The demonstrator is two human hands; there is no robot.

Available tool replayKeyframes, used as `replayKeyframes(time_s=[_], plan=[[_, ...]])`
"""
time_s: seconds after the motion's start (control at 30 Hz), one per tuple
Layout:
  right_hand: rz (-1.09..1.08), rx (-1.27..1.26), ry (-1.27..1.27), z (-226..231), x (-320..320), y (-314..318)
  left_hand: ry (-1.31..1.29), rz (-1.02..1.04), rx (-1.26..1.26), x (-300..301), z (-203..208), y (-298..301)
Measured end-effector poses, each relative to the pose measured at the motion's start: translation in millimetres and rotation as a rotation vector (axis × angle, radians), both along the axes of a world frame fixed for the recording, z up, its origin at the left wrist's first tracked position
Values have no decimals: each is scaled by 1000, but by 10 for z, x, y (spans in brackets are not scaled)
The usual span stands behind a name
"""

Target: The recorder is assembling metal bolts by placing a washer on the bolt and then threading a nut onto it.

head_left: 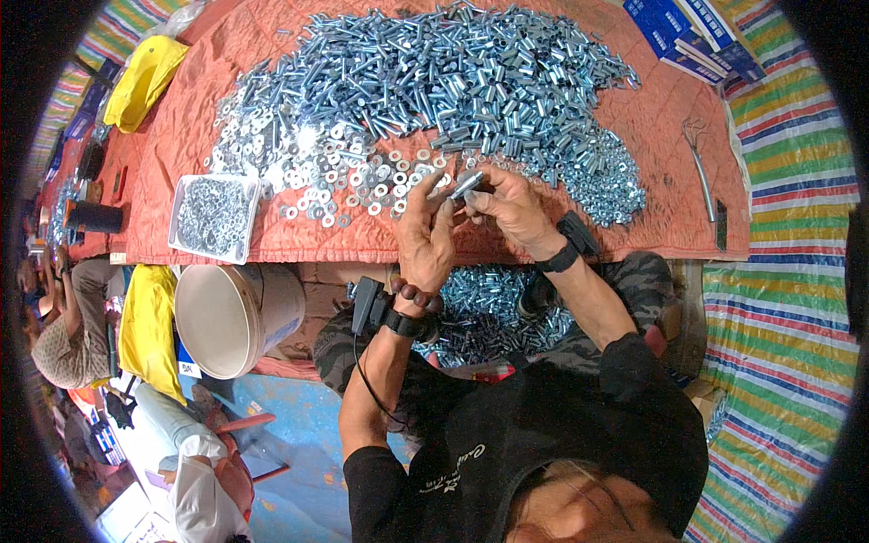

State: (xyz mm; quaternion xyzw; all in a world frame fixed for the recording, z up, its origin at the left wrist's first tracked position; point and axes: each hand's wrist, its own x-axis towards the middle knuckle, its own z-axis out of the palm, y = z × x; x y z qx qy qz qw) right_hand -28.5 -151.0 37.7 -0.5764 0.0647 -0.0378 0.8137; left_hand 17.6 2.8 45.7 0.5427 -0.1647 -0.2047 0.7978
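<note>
Over the near part of the orange quilted cloth [362, 246], my left hand [425, 233] and my right hand [514, 213] meet fingertip to fingertip. Both are closed around a silvery anchor bolt [466, 185], held at a slant; the fingers hide part of it. Just beyond them lie loose flat washers [335, 176], spread to the left. A big heap of metal bolts [371, 68] and short sleeves [507, 100] fills the far middle. Hex nuts [611, 185] are piled to the right of my right hand.
A white tray [176, 217] of small metal rings stands at left. Below the table edge are a white bucket [213, 321] and more bolts [489, 308] between my legs. Blue boxes [670, 27] and a wire tool [701, 176] lie at right. Other people [204, 489] sit at left.
</note>
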Motion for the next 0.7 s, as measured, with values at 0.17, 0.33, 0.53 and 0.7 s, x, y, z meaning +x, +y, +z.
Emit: replayKeyframes(time_s=[0.17, 0.33, 0.53, 0.7], plan=[[11, 92, 6, 41, -2, -13, -15, 25, 26, 1, 9, -5], [27, 123, 3, 23, -11, 13, -80, 68, 201, 43, -25, 19], [3, -925, -182, 135, -73, 69, -341, 58, 382, -66, -19, -19], [69, -898, -225, 113, -66, 101, -212, 121, 331, -71, -226, 43]])
